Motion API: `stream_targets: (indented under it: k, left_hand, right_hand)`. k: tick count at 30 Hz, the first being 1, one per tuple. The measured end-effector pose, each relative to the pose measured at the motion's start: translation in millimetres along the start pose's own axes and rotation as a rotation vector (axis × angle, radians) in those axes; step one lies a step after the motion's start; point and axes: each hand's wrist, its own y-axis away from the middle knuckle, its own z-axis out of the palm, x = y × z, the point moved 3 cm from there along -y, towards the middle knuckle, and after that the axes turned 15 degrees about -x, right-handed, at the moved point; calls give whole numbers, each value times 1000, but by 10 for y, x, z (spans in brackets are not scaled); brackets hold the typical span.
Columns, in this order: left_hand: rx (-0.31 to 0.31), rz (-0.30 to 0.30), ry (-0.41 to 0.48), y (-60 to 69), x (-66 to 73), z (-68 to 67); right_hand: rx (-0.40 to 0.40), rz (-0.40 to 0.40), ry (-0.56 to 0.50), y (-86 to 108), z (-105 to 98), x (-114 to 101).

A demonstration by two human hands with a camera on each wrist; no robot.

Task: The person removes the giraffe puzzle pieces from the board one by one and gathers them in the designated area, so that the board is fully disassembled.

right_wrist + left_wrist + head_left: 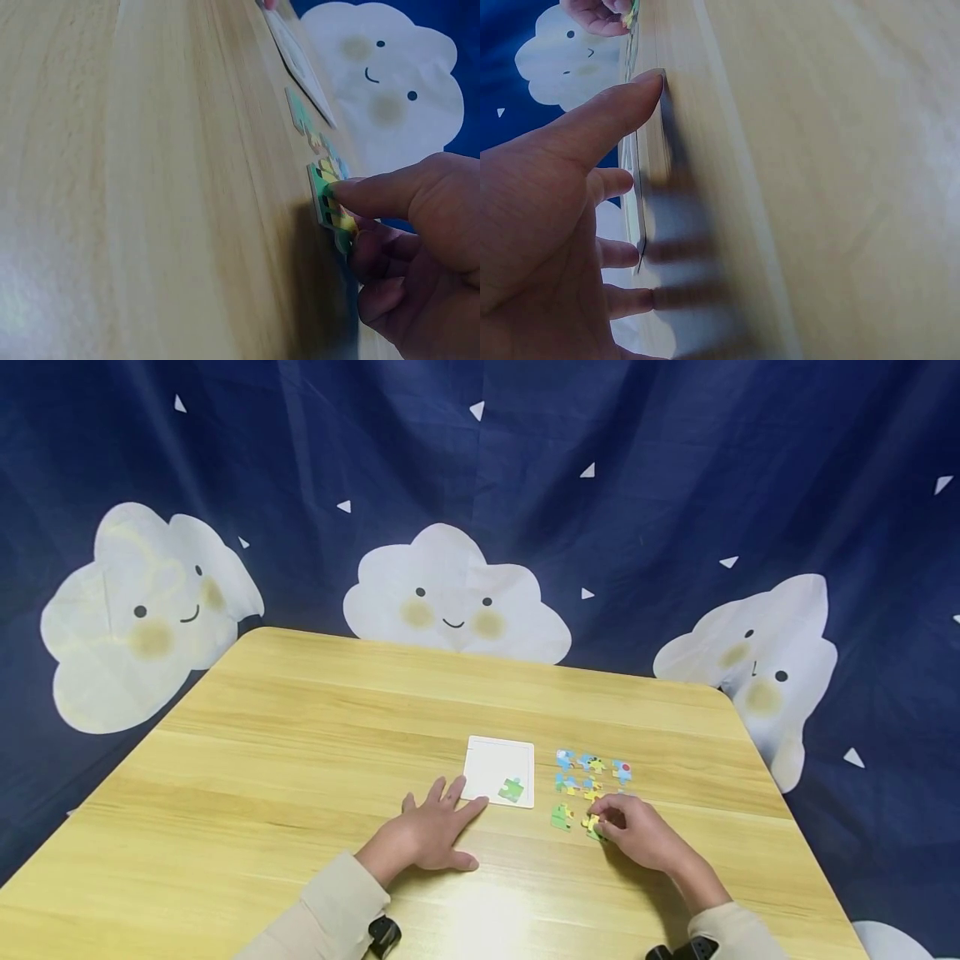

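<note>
A white square puzzle tray [491, 767] lies on the table, with one green puzzle piece [512, 790] in its near right corner. My left hand [427, 835] spreads its fingers flat beside the tray, fingertips at its near left edge. To the right of the tray, my right hand [641, 833] pinches a green and yellow puzzle piece [324, 196] with black marks between thumb and fingers. In the right wrist view that piece is tilted up at the table surface. Another green piece [561, 817] lies just left of this hand.
Several loose puzzle pieces, among them a blue one [565, 760] and a blue one with red [622, 770], lie in rough rows beyond my right hand. The wooden table [300, 735] ends at a dark blue curtain [480, 460] with cloud prints.
</note>
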Motion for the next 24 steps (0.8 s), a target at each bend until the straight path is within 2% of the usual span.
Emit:
stream_targets:
  k: [12,24]
  left_hand:
    - [-5,-4,3,-25,-14,11]
    - [-10,-4,5,-21,-6,-7]
  right_hand:
    - [34,45,13,-12,23,5]
    - [110,35,37,-100,26,-76]
